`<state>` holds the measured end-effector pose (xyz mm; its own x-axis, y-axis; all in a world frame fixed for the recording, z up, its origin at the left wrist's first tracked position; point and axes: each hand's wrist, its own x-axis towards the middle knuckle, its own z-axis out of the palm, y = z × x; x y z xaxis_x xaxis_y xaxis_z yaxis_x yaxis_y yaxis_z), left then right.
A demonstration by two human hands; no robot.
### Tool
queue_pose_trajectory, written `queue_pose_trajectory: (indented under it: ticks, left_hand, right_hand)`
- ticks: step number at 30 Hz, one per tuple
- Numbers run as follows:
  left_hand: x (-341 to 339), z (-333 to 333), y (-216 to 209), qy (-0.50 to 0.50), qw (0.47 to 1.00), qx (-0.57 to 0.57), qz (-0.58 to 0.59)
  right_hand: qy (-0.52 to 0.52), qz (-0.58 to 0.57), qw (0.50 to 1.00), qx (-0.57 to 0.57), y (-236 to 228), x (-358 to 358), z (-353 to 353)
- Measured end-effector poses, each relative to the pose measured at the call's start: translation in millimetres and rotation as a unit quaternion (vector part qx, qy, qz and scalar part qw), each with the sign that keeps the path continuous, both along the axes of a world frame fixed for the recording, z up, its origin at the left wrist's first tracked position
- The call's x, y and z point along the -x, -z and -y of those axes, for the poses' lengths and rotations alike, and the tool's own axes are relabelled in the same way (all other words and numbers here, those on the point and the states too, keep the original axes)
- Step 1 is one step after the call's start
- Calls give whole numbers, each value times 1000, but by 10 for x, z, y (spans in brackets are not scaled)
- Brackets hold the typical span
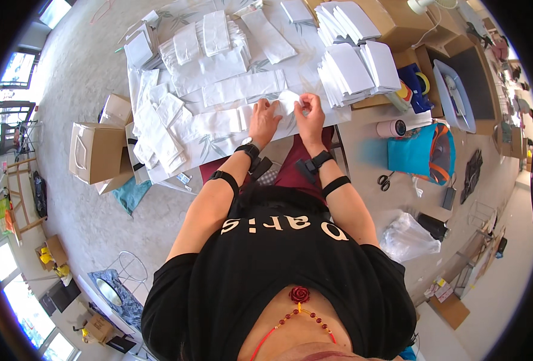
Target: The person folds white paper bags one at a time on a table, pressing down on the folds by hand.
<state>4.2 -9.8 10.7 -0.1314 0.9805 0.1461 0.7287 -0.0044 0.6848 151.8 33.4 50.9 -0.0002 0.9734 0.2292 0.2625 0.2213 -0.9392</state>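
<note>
Both hands work at the table's near edge over a small white folded piece (pixel 287 102) that looks like paper or thin plastic. My right hand (pixel 310 119) pinches its right end between thumb and fingers. My left hand (pixel 264 124) is bent over its left end, fingers closed at the edge; the fingertips are partly hidden. Beside the left hand lies a row of flat white packets (pixel 218 122). Just beyond the hands is a long white strip-like packet (pixel 243 88). A loose heap of similar white packets (pixel 164 120) covers the table's left side.
Stacks of white cards or paper (pixel 346 72) stand at the right, near cardboard boxes (pixel 393 21), a tape dispenser (pixel 415 87) and a pale blue tray (pixel 453 96). A turquoise bag (pixel 408 153), pink cylinder (pixel 391 128) and scissors (pixel 385 180) lie right of me. Cartons (pixel 95 153) stand left.
</note>
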Motion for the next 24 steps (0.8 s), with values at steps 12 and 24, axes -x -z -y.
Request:
queue_pose_trajectory:
  ticks: [12, 24]
  left_hand:
    - [154, -9, -143, -134, 911, 55, 385]
    - [417, 163, -4, -219, 930, 64, 287]
  right_hand:
    - [-69, 72, 994, -48, -51, 272, 230]
    - [-141, 106, 982, -65, 145, 114, 199]
